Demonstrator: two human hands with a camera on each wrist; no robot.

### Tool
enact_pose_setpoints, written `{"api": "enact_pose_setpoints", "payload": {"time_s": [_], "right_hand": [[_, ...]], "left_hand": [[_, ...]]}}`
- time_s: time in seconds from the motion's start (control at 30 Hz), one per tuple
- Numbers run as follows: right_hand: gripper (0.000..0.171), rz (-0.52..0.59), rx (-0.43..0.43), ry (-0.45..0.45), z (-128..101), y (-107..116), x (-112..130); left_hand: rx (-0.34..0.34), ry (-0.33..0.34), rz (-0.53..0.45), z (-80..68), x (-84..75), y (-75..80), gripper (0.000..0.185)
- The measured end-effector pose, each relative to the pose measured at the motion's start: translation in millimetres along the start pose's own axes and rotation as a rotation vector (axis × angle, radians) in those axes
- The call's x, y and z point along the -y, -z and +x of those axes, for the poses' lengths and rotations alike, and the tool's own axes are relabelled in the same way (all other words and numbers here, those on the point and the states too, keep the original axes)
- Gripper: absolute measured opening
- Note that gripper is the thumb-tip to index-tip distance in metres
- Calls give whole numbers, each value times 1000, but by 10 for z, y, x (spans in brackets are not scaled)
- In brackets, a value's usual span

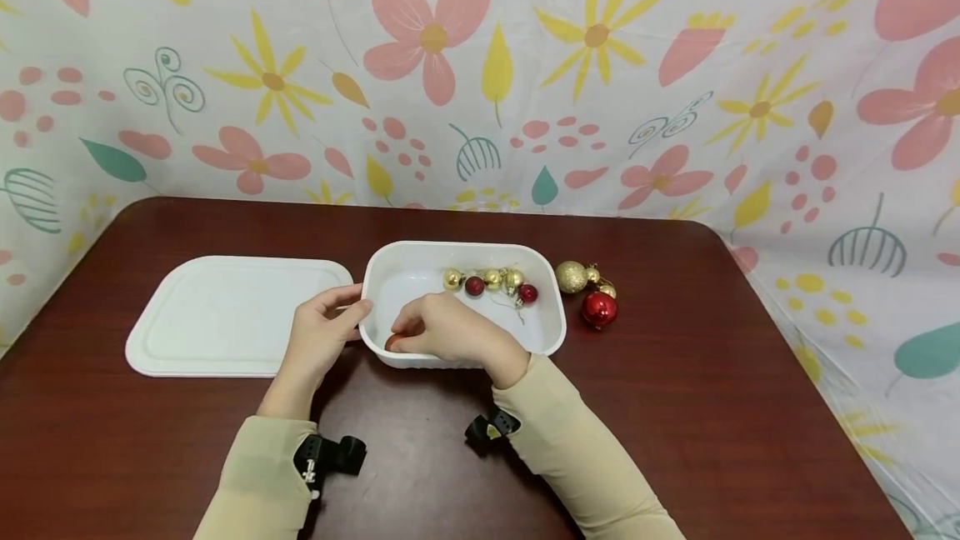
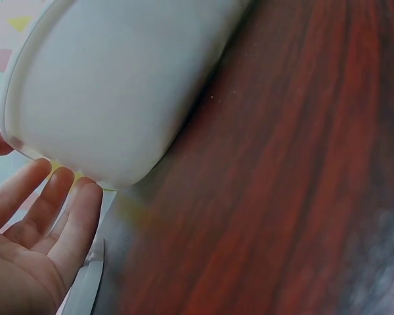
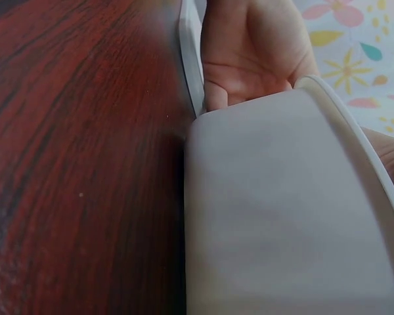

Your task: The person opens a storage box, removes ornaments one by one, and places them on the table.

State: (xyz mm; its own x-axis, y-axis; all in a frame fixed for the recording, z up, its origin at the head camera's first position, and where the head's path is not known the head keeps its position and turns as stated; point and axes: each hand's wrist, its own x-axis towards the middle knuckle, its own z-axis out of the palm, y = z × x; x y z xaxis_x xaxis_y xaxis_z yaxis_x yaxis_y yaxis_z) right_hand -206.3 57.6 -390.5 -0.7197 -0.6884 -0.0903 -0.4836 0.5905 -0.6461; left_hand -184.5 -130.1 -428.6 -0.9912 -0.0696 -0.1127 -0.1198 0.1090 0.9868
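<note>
White plastic tub (image 1: 551, 332) on a dark wood table (image 1: 712, 407), our two hands at its near-left corner.

We steady the tub's left rim with our left hand (image 1: 318, 336), thumb hooked on the edge, fingers relaxed against the wall. Our right hand (image 1: 442, 332) reaches inside, fingertips pinching a small red bauble (image 1: 393, 343). More baubles (image 1: 491, 282) lie inside along the far wall; others (image 1: 588, 290) sit just right of the tub, the lid (image 1: 232, 315) left.

A flat white lid (image 1: 232, 315) lies on the dark wooden counter (image 1: 712, 407). A glittery gold bauble (image 1: 572, 277) and a shiny red bauble (image 1: 599, 308) sit close together. A flowered cloth (image 1: 600, 73) hangs behind.
</note>
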Motion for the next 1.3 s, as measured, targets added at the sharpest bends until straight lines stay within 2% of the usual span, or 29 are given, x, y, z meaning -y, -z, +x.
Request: {"api": "enact_pose_setpoints", "payload": {"time_s": [0.23, 0.43, 0.57, 0.9, 1.13, 1.3], "right_hand": [[9, -27, -40, 28, -23, 45, 22], [20, -52, -81, -31, -49, 93, 0], [25, -55, -145, -52, -98, 133, -46], [23, -29, -302, -19, -301, 292, -188], [24, -51, -414, 22, -434, 398, -270], [21, -12, -468, 27, -558, 453, -328]], "left_hand": [[-5, 2, 9, -19, -38, 2, 36], [-7, 12, 14, -28, -34, -10, 37], [-8, 21, 17, -35, -26, -10, 37], [-1, 18, 18, -32, -21, -1, 37], [-4, 20, 14, -32, -39, 11, 38], [5, 27, 15, -36, -53, 11, 39]]}}
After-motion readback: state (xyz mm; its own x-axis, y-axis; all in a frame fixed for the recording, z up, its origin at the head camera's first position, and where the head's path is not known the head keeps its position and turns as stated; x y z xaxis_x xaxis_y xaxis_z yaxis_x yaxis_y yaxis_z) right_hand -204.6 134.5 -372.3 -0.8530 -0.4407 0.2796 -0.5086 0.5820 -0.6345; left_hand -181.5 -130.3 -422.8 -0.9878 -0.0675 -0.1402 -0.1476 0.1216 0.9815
